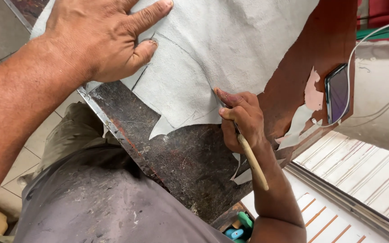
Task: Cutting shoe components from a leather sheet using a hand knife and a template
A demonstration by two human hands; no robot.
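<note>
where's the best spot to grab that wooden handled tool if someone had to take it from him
Judging by its pose, the bare wooden handle end. It sticks out free behind the right hand, slanting down toward the person's forearm, while the working tip is buried under the fingers against the grey sheet. Come from the lower right, along the handle's line. The left hand lies flat on the sheet, well away.

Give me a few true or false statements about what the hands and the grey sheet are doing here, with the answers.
1. The left hand presses flat on the grey sheet. True.
2. The right hand grips a wooden-handled tool. True.
3. The tool tip is on the phone. False: it meets the sheet on a drawn line.
4. The phone lies on the grey sheet. False: it lies apart, on the worn workbench.
</note>
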